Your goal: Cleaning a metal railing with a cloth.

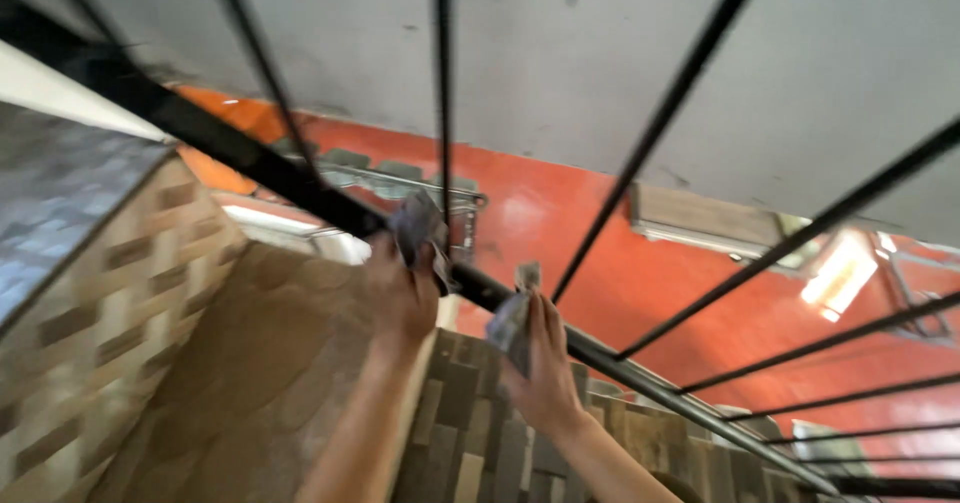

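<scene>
hands gripping rags (seemingly), black railing

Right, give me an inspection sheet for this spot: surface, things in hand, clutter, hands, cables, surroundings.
Surface: black metal rail with thin bars, above a tiled wall.
Things in hand: a grey cloth and a second grey cloth, both at the rail; picture blurred.
Clutter: nothing seen.
Hands: left hand in a closed grip on one cloth; right hand in a closed grip on the other.
Cables: nothing seen.
Surroundings: red floor far below, grey wall, metal rack.
</scene>
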